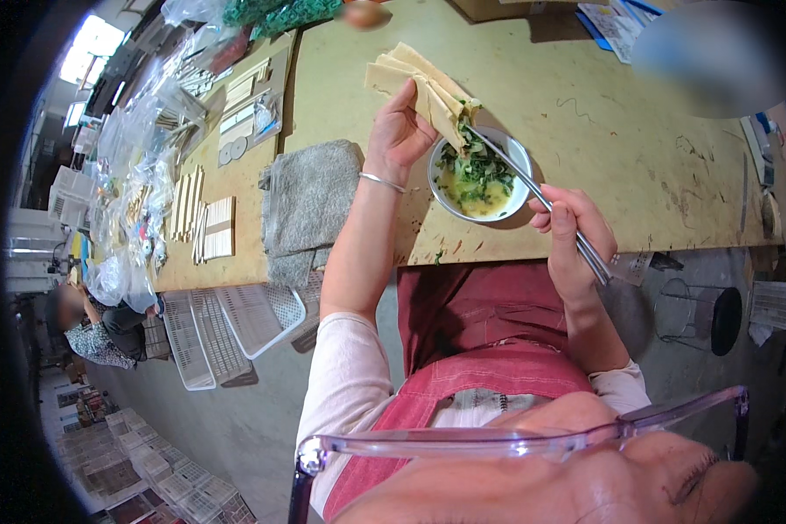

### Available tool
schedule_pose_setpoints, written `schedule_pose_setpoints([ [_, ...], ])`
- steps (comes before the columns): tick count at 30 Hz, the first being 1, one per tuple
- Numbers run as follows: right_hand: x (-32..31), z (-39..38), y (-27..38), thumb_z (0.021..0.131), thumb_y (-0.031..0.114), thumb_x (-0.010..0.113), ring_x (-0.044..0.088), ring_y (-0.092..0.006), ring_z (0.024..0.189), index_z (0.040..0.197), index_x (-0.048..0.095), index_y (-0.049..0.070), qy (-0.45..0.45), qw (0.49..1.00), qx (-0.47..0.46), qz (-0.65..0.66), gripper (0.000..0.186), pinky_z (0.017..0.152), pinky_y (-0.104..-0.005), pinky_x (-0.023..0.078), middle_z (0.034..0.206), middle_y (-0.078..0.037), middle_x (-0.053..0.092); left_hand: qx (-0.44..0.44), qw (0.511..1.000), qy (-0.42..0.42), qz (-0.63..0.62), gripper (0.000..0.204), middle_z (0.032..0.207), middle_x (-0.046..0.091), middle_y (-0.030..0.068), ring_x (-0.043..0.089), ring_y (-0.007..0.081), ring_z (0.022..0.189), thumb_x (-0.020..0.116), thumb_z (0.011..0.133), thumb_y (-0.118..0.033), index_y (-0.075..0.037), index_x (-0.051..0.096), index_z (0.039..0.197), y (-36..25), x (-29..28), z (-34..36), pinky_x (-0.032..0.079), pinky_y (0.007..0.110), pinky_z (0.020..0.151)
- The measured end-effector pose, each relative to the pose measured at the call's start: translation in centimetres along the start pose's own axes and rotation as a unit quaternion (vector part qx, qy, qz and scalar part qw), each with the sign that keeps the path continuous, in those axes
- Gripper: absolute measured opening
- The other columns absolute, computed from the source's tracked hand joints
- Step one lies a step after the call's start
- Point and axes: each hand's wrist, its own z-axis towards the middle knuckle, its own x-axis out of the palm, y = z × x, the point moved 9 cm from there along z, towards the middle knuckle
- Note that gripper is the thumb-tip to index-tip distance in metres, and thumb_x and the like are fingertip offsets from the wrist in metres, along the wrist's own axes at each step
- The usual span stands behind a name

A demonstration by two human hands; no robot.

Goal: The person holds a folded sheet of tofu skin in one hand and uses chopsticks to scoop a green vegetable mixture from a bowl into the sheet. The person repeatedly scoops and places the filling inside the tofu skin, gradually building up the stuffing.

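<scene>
The left hand [403, 131] holds a folded flatbread [428, 87] by the far-left rim of a white bowl [517, 199]. Its long side slants toward the bowl, greens [465, 140] at that end. The right hand [578, 231] grips metal chopsticks [520, 173], tips pointing far left, maybe touching the bread.

The left hand [400, 133] pinches, forearm [355, 240] stretched forward; the right hand [578, 234] curls.
</scene>
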Motion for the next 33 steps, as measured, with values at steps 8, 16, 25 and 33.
schedule_pose_setpoints([
  [8, -1.5, -0.1, 0.8, 0.100, 0.017, 0.053, 0.062, -0.0141, 0.071, 0.105, 0.064, -0.003, -0.026, 0.999, -0.026, 0.027, 0.023, 0.065, -0.0255, 0.051, 0.087, -0.012, 0.066, 0.000, 0.999, -0.020, -0.028, 0.032, 0.129, 0.058, 0.0148, 0.055, 0.0312, 0.121, 0.048, 0.102, -0.024, -0.003, 0.054, 0.125, -0.2, -1.5, 0.5, 0.041, 0.051, 0.107],
  [16, -2.7, -0.9, 0.6, 0.099, 0.019, 0.055, 0.060, -0.0119, 0.067, 0.102, 0.067, -0.003, -0.037, 0.999, -0.021, 0.021, 0.025, 0.061, -0.0235, 0.049, 0.081, -0.010, 0.066, 0.001, 1.000, -0.007, -0.025, 0.035, 0.131, 0.057, 0.0158, 0.054, 0.0339, 0.123, 0.049, 0.101, -0.025, -0.003, 0.054, 0.127, -0.8, -2.7, 0.8, 0.039, 0.052, 0.108],
  [25, -1.8, 0.5, 0.2, 0.091, 0.005, 0.062, 0.057, -0.0149, 0.067, 0.093, 0.068, -0.003, 0.019, 0.995, 0.045, -0.089, 0.009, 0.062, -0.0264, 0.044, 0.074, -0.008, 0.061, 0.012, 0.997, -0.023, -0.073, 0.036, 0.127, 0.059, 0.0168, 0.056, 0.0322, 0.120, 0.049, 0.101, -0.023, 0.001, 0.050, 0.128, -1.9, -4.2, 1.2, 0.042, 0.048, 0.108],
  [33, 1.1, 1.2, -0.9, 0.090, 0.005, 0.066, 0.057, -0.0175, 0.069, 0.093, 0.066, -0.003, 0.067, 0.992, -0.009, -0.108, 0.009, 0.064, -0.0272, 0.045, 0.077, -0.009, 0.062, 0.059, 0.996, -0.061, -0.039, 0.031, 0.124, 0.061, 0.0154, 0.059, 0.0295, 0.116, 0.048, 0.101, -0.021, 0.001, 0.052, 0.123, -2.3, -3.2, 0.7, 0.046, 0.044, 0.105],
])
